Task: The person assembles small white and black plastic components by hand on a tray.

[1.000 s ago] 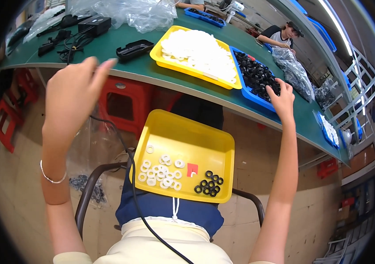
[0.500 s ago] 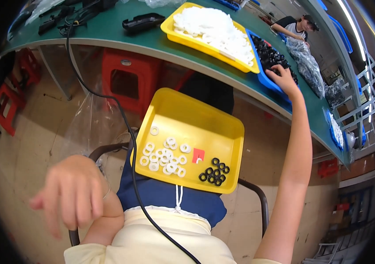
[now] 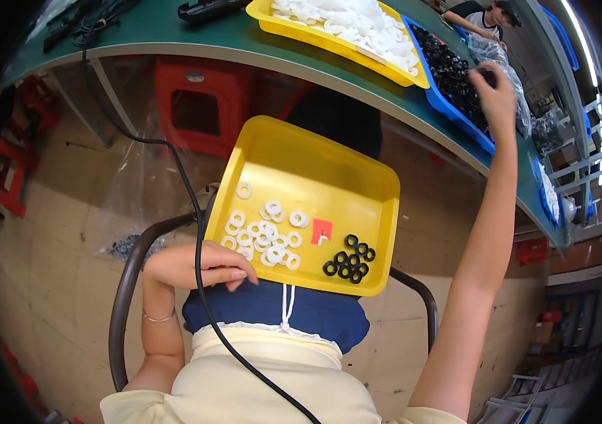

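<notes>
A yellow tray (image 3: 322, 159) lies across my lap. Loose white rings (image 3: 262, 237) are spread over its left part and a small group of black rings (image 3: 350, 261) sits at the near right, with a red square (image 3: 322, 231) between them. My left hand (image 3: 202, 267) is beside the tray's near left corner, fingers stretched to the right and apparently holding nothing. Over a blue tray (image 3: 449, 109) of black rings (image 3: 449, 71) on the table, my right hand (image 3: 497, 99) has its fingers curled around something black, seemingly black rings, partly hidden by the fingers.
A yellow tray (image 3: 315, 35) heaped with white pieces stands beside the blue one on the green table (image 3: 209, 35). A black cable (image 3: 191, 191) hangs in front of me. Clear plastic bags lie beyond the blue tray, near another person (image 3: 481, 20). Red stools (image 3: 202, 106) stand underneath.
My left hand has come from the lower left to the lap tray's near corner. My right hand has moved right and up from the near side of the black rings.
</notes>
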`<state>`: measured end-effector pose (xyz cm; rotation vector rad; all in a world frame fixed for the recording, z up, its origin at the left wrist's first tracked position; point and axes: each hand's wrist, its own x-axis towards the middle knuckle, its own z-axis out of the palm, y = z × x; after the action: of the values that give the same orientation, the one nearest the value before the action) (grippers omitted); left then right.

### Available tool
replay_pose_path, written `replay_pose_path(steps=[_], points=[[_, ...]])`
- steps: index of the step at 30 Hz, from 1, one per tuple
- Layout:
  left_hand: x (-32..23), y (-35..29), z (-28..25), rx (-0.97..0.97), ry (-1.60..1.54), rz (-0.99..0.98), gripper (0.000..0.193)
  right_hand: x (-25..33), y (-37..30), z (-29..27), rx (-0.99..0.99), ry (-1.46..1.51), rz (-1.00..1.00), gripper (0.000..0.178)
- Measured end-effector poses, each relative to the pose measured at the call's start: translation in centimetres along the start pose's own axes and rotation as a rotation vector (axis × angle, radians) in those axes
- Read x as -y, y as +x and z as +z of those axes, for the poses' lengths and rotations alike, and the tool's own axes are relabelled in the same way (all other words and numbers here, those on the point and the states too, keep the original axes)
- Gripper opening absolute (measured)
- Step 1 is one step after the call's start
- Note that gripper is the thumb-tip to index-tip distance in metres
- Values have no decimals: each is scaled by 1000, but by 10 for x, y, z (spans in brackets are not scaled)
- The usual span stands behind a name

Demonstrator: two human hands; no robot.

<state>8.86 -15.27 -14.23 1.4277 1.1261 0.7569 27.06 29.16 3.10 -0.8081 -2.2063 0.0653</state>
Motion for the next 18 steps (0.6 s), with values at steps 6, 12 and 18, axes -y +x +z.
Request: replay_pose_path(steps=[6, 12, 18], points=[[3, 64, 23, -733, 689, 20, 32, 111, -144, -46, -30, 439, 34, 12], [53, 120, 21, -985, 1173, -43, 40, 98, -280, 26, 423, 460, 359, 15], [26, 115, 34, -574, 845, -27, 32, 109, -321, 45, 478, 114, 48, 21]])
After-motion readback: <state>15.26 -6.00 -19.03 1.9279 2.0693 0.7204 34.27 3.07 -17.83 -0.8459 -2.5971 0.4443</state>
